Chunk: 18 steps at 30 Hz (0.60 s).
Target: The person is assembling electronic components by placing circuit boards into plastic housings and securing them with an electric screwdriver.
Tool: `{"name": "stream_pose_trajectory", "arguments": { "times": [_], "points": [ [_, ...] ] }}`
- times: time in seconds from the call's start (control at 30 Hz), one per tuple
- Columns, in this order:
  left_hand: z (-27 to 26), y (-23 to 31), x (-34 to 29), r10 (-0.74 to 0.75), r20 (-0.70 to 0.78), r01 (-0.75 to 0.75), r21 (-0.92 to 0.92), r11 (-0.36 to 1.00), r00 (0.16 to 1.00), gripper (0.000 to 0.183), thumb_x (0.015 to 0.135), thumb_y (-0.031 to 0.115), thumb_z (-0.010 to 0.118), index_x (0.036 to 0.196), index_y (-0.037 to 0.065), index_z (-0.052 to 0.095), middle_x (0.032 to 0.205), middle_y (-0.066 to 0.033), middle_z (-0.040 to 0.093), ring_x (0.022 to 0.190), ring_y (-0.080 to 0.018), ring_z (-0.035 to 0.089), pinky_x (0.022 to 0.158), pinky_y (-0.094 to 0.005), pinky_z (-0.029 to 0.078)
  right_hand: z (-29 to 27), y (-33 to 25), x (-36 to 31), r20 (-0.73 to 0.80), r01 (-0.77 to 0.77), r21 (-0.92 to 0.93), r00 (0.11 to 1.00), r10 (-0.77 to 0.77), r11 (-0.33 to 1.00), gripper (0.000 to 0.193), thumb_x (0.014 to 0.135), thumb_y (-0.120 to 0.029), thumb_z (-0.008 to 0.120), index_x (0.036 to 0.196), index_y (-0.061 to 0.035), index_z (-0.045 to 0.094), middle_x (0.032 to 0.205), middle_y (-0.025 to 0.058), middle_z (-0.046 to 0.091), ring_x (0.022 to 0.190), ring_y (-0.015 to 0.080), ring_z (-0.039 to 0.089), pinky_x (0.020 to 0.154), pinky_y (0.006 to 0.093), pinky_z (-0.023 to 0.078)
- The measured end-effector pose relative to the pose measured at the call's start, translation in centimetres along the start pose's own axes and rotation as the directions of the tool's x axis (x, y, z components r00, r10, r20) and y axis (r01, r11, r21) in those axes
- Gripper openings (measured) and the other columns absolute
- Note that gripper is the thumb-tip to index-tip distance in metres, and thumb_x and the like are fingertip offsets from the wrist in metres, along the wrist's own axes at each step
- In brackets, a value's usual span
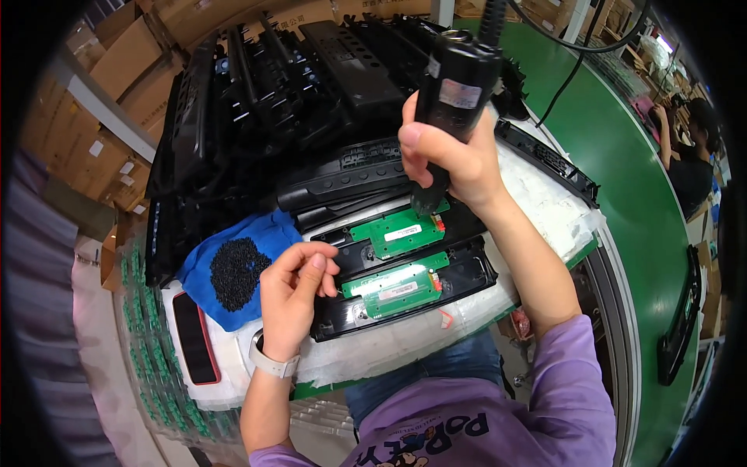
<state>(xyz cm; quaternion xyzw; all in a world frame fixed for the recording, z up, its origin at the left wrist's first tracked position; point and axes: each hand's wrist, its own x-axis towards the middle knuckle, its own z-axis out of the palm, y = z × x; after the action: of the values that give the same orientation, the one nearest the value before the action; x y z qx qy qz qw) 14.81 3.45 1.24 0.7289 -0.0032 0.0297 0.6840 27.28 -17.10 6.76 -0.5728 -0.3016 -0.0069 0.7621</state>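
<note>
My right hand grips a black electric screwdriver, held upright with its lower end at the upper green circuit board. That board lies in a long black plastic housing. A second green circuit board sits in a nearer black housing, parallel to the first. Beside the left ends of both housings is my left hand, fingers curled and thumb against them. Whatever is in those fingers, if anything, is too small to make out. Left of it, a pile of small black screws rests on a blue cloth.
Many black plastic housings are stacked across the far side. A phone with a red edge lies at the left, by trays of green boards. Another person is beyond the green bench; a cable hangs at upper right.
</note>
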Motion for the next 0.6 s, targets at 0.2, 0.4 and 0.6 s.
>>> {"name": "stream_pose_trajectory", "arguments": {
  "times": [0.2, 0.4, 0.6],
  "points": [
    [-0.5, -1.7, 0.8, -0.024, -0.059, 0.023, -0.016, 1.0, 0.998, 0.014, 0.09, 0.009, 0.054, 0.097, -0.002, 0.061, 0.078, -0.0038, 0.061, 0.062, -0.0053, 0.053, 0.056, -0.0168, 0.04, 0.5, 0.3, 0.0, 0.037, -0.017, -0.047, 0.999, 0.019, 0.999, 0.02, 0.076, -0.014, 0.068, 0.067, -0.0021, 0.055, 0.05, -0.0001, 0.051, 0.04, 0.0067, 0.048, 0.038, 0.0203, 0.035],
    [-0.4, -1.1, 0.7, -0.105, -0.036, 0.105, -0.013, 0.994, 0.994, 0.012, 0.087, 0.005, 0.057, 0.097, -0.001, 0.06, 0.082, -0.0053, 0.064, 0.067, -0.0063, 0.058, 0.058, -0.0161, 0.042, 0.8, -0.2, -0.9, 0.036, 0.031, -0.108, 0.999, -0.027, 0.994, 0.019, 0.076, -0.016, 0.068, 0.07, -0.0018, 0.057, 0.05, -0.0004, 0.051, 0.039, 0.0062, 0.047, 0.039, 0.0203, 0.035],
    [0.2, -0.1, 0.3, -0.053, -0.055, 0.045, -0.126, 0.991, 0.997, 0.014, 0.086, 0.002, 0.058, 0.098, -0.003, 0.061, 0.084, -0.0098, 0.065, 0.069, -0.011, 0.062, 0.063, -0.0196, 0.047, 0.5, -1.0, -1.4, 0.157, 0.034, 0.309, 0.984, -0.086, 0.951, 0.03, 0.084, -0.025, 0.055, 0.097, -0.0002, 0.043, 0.056, 0.0038, 0.045, 0.039, 0.0128, 0.043, 0.042, 0.0261, 0.037]
  ]
}}
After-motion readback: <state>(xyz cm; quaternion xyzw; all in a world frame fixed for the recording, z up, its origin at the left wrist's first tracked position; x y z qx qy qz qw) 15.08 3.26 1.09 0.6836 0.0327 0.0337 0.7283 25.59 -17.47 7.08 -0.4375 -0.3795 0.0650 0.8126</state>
